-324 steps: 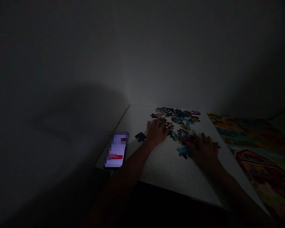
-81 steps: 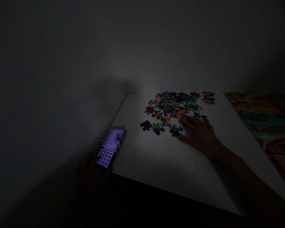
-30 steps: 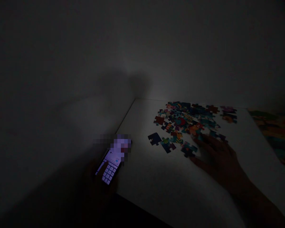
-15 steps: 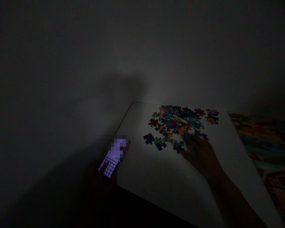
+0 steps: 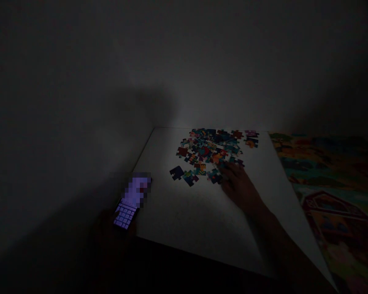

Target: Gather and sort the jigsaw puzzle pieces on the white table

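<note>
In the dark at the left, my left hand is wrapped round the lower end of a lit phone. Its screen shows a keypad below a blurred area, and the thumb lies at the left edge. My right hand rests at the near right side of a heap of colourful jigsaw puzzle pieces. Its fingers are bent over the pieces, with the thumb apart from them. Close to the thumb lies a dark blue piece. A plain dark piece and a green-patterned piece lie farther left.
The pieces lie on a white tabletop set against a pale wall. Along the table's right side is a colourful picture mat. A shadow falls on the wall, and the room is very dim.
The view has turned right, so everything sits farther left. My left thumb has drawn back from the keypad to the phone's edge. My right hand stays at the heap, its fingers slightly more bent.
</note>
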Tool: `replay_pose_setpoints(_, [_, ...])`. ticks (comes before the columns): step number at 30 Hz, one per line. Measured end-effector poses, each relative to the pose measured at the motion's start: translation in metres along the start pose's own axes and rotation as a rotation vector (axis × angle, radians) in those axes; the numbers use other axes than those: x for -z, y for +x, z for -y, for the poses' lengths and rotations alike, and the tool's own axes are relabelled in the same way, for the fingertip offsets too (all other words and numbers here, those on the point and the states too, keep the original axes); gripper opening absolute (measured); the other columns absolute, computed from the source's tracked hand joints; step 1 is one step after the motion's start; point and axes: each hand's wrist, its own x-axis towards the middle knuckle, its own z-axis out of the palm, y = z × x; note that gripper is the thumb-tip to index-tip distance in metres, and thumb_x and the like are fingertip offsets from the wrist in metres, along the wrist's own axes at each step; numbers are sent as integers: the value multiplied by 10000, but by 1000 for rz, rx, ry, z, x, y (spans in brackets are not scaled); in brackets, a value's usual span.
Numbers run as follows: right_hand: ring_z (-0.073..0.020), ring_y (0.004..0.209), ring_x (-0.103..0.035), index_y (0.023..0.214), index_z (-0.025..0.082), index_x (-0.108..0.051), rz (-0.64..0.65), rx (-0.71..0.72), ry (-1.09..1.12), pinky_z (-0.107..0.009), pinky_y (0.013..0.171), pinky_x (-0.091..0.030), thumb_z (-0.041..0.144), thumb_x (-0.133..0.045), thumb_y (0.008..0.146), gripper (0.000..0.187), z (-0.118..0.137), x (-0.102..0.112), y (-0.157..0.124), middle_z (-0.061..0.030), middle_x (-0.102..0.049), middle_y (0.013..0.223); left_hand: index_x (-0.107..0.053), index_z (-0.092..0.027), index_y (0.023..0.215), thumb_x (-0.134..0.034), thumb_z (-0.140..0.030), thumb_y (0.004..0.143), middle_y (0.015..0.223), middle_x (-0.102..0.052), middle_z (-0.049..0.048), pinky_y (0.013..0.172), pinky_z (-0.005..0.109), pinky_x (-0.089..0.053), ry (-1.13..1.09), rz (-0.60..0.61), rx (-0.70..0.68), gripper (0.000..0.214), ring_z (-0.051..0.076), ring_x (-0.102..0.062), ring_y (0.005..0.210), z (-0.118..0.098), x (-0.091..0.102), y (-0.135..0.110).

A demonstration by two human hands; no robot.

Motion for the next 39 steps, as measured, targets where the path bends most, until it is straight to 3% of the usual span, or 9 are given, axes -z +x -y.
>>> replay_pose_setpoints(7, [-323,1279,-505,1230,181,-629,-66,0,26,-576,1076,-388,348,-446,945,378,-4,-3,1,-157,-579,1345,-574,-158,1099,-602,-504,769,1320,-485,182,1056,607,-396,7,-58,-13,479,400,-429,1286,-10,4,1])
replay_pose_setpoints(14, [-343,1249,-524,1230,176,-621,-96,26,55,-582,1040,-413,383,-438,956,389,-11,-8,-1,-164,-584,1321,-592,-161,1128,-592,-430,804,1324,-441,170,992,558,-465,58,-112,-167,420,362,-469,1241,2,-4,-3])
replay_pose_setpoints(21, [-329,1241,-532,1237,199,-619,-92,27,46,-564,1036,-422,358,-458,947,368,-8,-5,2,-143,-593,1317,-616,-180,1137,-617,-387,826,1353,-431,160,979,549,-477,68,-105,-180,373,354,-472,1237,-2,-1,-6])
replay_pose_setpoints(25, [-335,1240,-528,1227,190,-626,-77,11,40,-564,1025,-432,374,-467,944,373,-7,-3,2,-150,-591,1316,-640,-195,1008,-634,-362,838,1296,-475,134,1000,554,-462,23,-159,-245,239,341,-483,1230,-3,-1,-4])
replay_pose_setpoints(27, [-332,1249,-521,1239,193,-619,-65,-1,39,-567,1031,-426,368,-460,945,377,-5,-2,2,-150,-587,1321,-651,-202,959,-634,-354,840,1291,-482,123,1003,552,-462,17,-150,-232,194,339,-482,1236,-2,-1,-4])
replay_pose_setpoints(34, [-328,1243,-522,1237,180,-619,-73,-12,23,-568,1039,-419,365,-447,946,386,-2,1,2,-160,-588,1313,-609,-186,1042,-650,-415,809,1251,-509,132,1010,566,-443,2,-135,-219,329,340,-488,1215,-5,3,0])
replay_pose_setpoints(39, [-326,1253,-511,1238,184,-620,-61,-20,40,-570,1057,-404,364,-432,948,390,-1,2,2,-154,-585,1316,-567,-160,1107,-635,-485,790,1358,-431,178,1049,598,-395,-6,-138,-61,459,381,-412,1295,-12,4,-3])
